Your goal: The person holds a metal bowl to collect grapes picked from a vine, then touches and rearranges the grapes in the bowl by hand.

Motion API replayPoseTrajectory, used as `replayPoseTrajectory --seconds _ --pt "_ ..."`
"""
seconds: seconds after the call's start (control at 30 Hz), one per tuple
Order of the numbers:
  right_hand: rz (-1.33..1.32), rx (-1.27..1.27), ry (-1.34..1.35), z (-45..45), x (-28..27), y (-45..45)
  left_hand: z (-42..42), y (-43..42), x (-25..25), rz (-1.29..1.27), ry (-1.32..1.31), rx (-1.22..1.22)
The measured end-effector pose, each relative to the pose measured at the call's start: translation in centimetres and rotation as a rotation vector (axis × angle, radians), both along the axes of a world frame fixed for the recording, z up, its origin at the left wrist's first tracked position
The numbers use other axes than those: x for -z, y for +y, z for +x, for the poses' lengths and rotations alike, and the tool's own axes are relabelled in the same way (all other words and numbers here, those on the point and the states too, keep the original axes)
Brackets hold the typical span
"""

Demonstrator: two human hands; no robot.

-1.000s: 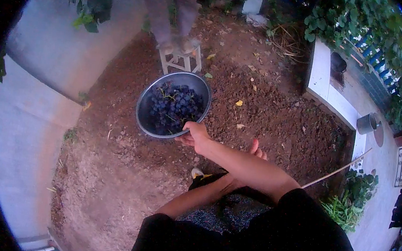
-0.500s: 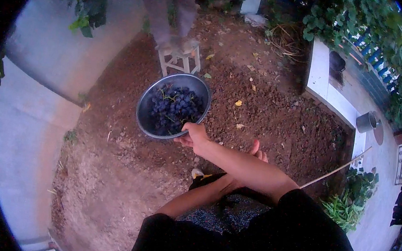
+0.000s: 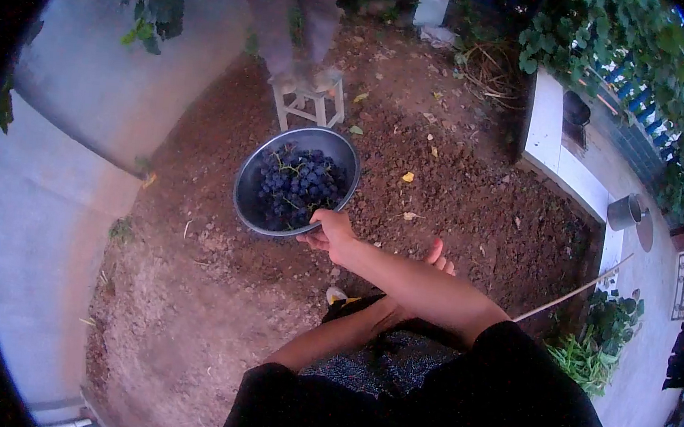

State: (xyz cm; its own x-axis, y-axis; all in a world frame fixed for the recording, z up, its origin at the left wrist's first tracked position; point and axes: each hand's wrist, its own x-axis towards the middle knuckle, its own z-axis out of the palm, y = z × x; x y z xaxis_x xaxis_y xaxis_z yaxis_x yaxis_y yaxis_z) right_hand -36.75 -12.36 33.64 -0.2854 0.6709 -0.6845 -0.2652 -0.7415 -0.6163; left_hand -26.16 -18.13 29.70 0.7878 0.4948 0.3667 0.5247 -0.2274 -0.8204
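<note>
My right hand (image 3: 332, 235) grips the near rim of a grey metal bowl (image 3: 242, 209), thumb over the edge and fingers beneath. Bunches of dark purple grapes (image 3: 300, 181) with green stems lie inside the bowl, which is held above the soil. My right forearm crosses over my left one. Past it, my left hand (image 3: 440, 259) shows only partly, with thumb up and apart from the fingers; nothing is seen in it. Just beyond the bowl, another person (image 3: 314, 16) in greyish trousers stands on a small white stool (image 3: 314, 109).
A pale wall (image 3: 57, 213) runs along the left. On the right are a white ledge (image 3: 546, 126), a metal pot (image 3: 625, 212) and a thin stick (image 3: 571, 296). Vine leaves (image 3: 165, 3) hang at upper left. Brown soil (image 3: 450, 190) covers the ground.
The view has shifted very slightly, so the scene sits a little lower and to the right. My hold on the bowl is the same.
</note>
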Motion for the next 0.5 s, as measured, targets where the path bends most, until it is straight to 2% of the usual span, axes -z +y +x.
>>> replayPoseTrajectory --seconds 0.2,0.27,0.3,0.37,0.4,0.43,0.5 --pt "0.016 0.005 -0.005 -0.1 0.6 0.1 0.5 0.1 0.8 0.011 0.071 0.011" --pt "-0.054 0.039 0.076 -0.1 1.2 0.5 1.5 0.4 3.9 1.156 1.132 -0.403" --pt "-0.054 0.04 0.076 -0.1 1.4 0.5 1.4 0.3 3.1 1.156 1.132 -0.402" --pt "-0.047 0.021 0.102 0.0 1.7 0.6 0.8 -0.1 0.5 1.484 1.429 -0.379" --pt "-0.047 0.021 0.102 0.1 1.4 0.5 1.2 0.1 1.9 1.484 1.429 -0.379" --pt "-0.018 0.011 0.06 0.2 1.1 0.3 1.5 0.4 3.2 1.13 1.131 -0.317" --pt "0.011 0.001 0.018 0.4 0.7 0.2 1.7 0.5 4.7 0.78 0.83 -0.253"
